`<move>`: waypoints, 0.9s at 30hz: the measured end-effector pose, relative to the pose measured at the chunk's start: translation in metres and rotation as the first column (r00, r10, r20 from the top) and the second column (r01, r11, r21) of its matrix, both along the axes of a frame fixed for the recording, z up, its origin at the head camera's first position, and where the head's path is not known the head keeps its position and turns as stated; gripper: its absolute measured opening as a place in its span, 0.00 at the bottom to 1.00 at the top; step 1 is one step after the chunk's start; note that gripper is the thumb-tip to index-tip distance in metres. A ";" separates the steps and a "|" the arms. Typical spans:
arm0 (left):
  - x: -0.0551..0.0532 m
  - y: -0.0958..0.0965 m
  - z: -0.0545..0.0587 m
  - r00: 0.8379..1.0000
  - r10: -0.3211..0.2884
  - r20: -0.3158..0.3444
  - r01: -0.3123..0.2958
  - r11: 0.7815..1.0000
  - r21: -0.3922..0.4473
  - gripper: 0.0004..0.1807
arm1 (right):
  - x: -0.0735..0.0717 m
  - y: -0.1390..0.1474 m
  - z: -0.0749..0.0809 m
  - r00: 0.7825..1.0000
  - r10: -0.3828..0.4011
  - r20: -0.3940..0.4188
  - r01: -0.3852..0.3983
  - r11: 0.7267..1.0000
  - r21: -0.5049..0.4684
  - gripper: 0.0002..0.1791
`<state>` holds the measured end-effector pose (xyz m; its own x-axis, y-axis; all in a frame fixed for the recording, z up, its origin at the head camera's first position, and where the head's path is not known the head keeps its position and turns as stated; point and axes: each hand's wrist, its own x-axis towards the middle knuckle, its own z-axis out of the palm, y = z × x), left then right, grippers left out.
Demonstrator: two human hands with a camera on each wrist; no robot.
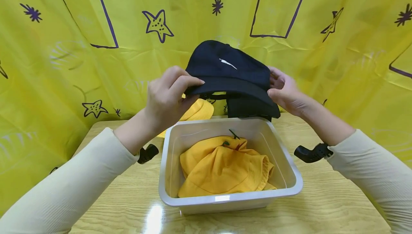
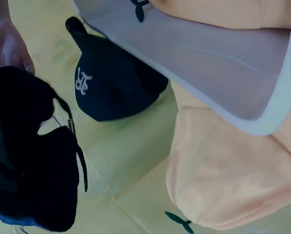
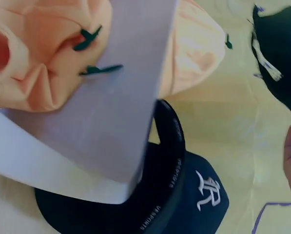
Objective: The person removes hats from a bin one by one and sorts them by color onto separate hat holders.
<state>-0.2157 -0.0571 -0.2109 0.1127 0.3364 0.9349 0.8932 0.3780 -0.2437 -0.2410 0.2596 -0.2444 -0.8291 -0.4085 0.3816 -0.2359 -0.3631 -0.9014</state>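
Black cap (image 1: 225,62) held in the air

Crown up, small white mark in front, brim facing near and sloping down to the right. The left hand (image 1: 168,91) pinches the brim's left end; the right hand (image 1: 287,92) holds the right side.

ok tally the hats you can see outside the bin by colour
Black: 2 (the held baseball cap, the baseball cap behind the bin)
Yellow: 1 (the yellow hat, also behind the bin)
Total: 3

two black caps (image 1: 222,67) (image 1: 241,109), at least two yellow hats (image 1: 222,171) (image 1: 200,110), one bin (image 1: 225,208)
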 end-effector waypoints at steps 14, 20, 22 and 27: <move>-0.025 0.024 0.013 0.998 0.059 0.024 -0.060 0.996 0.060 0.05 | 0.011 -0.011 0.032 0.510 -0.353 -0.784 0.748 0.633 0.200 0.44; -0.032 0.039 0.020 0.997 0.070 -0.030 -0.068 0.996 0.065 0.05 | 0.020 -0.011 0.044 0.256 -0.442 -0.859 0.805 0.590 -0.064 0.30; -0.035 0.045 0.021 0.995 0.081 -0.058 -0.078 0.995 0.056 0.04 | 0.025 -0.015 0.047 0.163 -0.448 -0.879 0.791 0.592 -0.154 0.23; -0.046 0.059 0.019 0.985 0.101 -0.137 -0.094 0.994 0.059 0.02 | 0.034 -0.027 0.048 -0.091 -0.375 -0.923 0.765 0.567 -0.306 0.10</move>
<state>-0.2613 0.0018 -0.1917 0.2123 0.3037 0.9288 0.8099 0.4772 -0.3411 -0.2070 0.2322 -0.1963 0.0068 -0.2009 0.9796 -0.8310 0.5438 0.1173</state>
